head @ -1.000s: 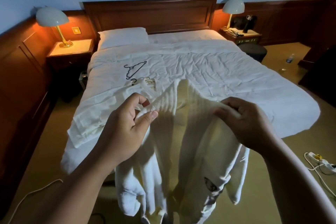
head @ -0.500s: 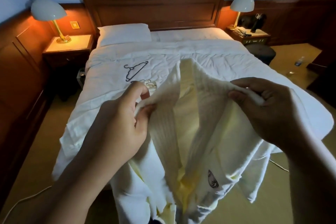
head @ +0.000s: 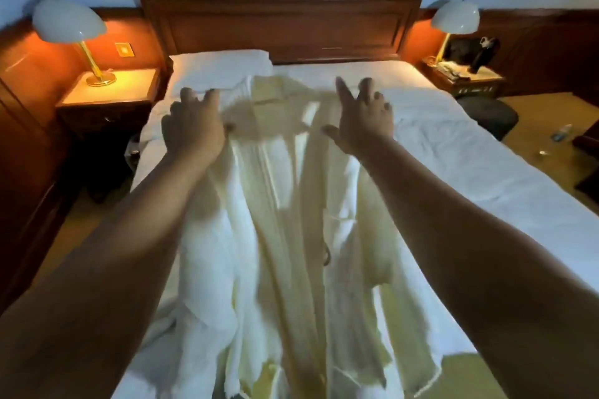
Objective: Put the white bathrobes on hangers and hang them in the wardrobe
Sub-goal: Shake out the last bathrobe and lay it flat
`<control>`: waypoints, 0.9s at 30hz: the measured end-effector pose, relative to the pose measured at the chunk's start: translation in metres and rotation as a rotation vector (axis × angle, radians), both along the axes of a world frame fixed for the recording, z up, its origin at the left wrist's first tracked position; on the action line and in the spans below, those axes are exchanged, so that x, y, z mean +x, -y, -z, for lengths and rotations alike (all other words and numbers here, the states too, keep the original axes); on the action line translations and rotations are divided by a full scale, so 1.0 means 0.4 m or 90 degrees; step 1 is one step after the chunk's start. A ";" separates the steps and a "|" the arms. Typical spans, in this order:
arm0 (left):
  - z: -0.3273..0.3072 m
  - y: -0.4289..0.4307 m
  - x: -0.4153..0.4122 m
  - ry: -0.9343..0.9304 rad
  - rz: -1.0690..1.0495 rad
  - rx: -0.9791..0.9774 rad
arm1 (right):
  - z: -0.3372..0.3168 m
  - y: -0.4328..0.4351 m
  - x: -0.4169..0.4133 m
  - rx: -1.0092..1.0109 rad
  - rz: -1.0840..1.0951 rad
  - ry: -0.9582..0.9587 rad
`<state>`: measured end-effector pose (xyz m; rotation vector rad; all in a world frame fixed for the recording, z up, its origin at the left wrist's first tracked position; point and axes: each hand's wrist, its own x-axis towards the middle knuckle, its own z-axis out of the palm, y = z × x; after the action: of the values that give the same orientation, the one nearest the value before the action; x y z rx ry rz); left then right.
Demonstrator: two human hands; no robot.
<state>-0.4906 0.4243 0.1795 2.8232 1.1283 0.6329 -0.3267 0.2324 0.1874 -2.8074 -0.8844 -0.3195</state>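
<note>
Both arms reach toward 12 o'clock. The left hand (head: 191, 126) rests with fingers extended on the white bathrobe (head: 285, 204) at its collar. The right hand (head: 363, 120) is splayed at 1 o'clock. The robe lies lengthwise on the bed (head: 453, 155), hem at 6 o'clock.

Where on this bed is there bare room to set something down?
Free: the duvet right of the spread bathrobe, up to the headboard. Crowded: the left side, where bathrobe meets pillow; the right nightstand is cluttered.
</note>
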 end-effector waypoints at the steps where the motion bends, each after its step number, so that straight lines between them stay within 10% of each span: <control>1: 0.071 -0.041 0.028 -0.053 -0.009 -0.004 | 0.083 -0.023 0.037 -0.075 0.006 -0.032; 12: 0.754 0.168 -0.189 -0.408 0.165 -0.513 | 0.926 0.365 -0.063 -0.114 0.271 -0.625; 18: 0.785 0.288 -0.180 -0.338 0.125 -0.607 | 1.032 0.502 -0.004 -0.092 0.370 -0.721; 27: 0.773 0.448 -0.027 -0.267 0.023 -0.639 | 0.871 0.458 0.227 0.024 0.090 -0.535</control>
<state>-0.5016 0.2451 -0.1299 2.0821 1.0115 -0.4613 -0.2359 0.0492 -0.1609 -2.5602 -0.4640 0.7651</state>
